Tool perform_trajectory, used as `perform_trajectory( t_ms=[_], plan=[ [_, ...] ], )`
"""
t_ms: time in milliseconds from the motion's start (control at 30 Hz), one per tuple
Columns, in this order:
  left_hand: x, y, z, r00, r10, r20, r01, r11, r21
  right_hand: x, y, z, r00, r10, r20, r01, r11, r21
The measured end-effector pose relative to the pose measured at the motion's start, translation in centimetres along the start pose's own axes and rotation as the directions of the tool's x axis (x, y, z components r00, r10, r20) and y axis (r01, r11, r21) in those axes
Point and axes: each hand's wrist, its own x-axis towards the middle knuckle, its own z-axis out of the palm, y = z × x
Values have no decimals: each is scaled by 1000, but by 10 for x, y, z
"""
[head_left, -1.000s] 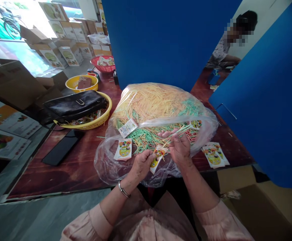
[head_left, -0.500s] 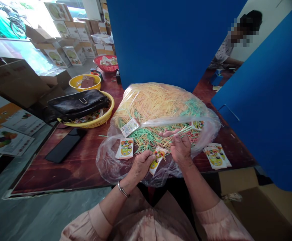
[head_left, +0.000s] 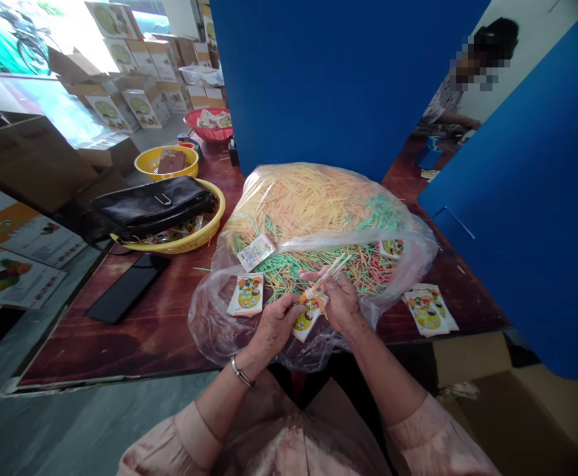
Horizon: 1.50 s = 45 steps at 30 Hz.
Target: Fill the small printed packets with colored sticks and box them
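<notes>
My left hand (head_left: 280, 322) is closed on a small printed packet (head_left: 309, 318) with a yellow and green design. Close beside it, my right hand (head_left: 341, 301) pinches a few thin pale sticks (head_left: 337, 266), whose lower ends meet the packet's top edge. Whether their tips are inside the packet I cannot tell. Both hands are over the open mouth of a large clear plastic bag (head_left: 204, 311), full of loose green, orange, yellow and red sticks (head_left: 293, 198). One packet (head_left: 247, 293) lies on the bag's left edge, and another (head_left: 256, 252) shows its back above it.
More packets (head_left: 428, 309) are stacked right of the bag. A phone (head_left: 127, 289) lies left, below a yellow basket (head_left: 190, 241) bearing a black handbag (head_left: 155, 201). Blue partitions (head_left: 313, 79) stand behind and right; a person (head_left: 448, 106) sits beyond. An open carton (head_left: 507, 410) is below the table.
My right hand has moved left and down, bringing the sticks from above the pile to the packet's top. My left hand has stayed almost in place, still holding the packet.
</notes>
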Motion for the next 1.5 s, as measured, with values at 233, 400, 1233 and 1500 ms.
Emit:
perform_trajectory(
  t_ms=[233, 400, 1233, 1500],
  plan=[
    [5, -2, -5, 996, -77, 52, 87, 967, -239, 4, 2, -3, 989, 63, 132, -59, 998, -32],
    [3, -7, -2, 990, -124, 61, 138, 904, -405, 2, 2, -5, 982, 124, 144, -121, 992, -26],
    [14, 8, 13, 997, -75, -22, 59, 909, -412, -3, -5, -17, 963, -101, 250, 213, 853, -477],
    [8, 19, 22, 1000, -23, -14, 17, 946, -324, -32, 15, -26, 977, -104, -186, 3, 879, -477]
  ],
)
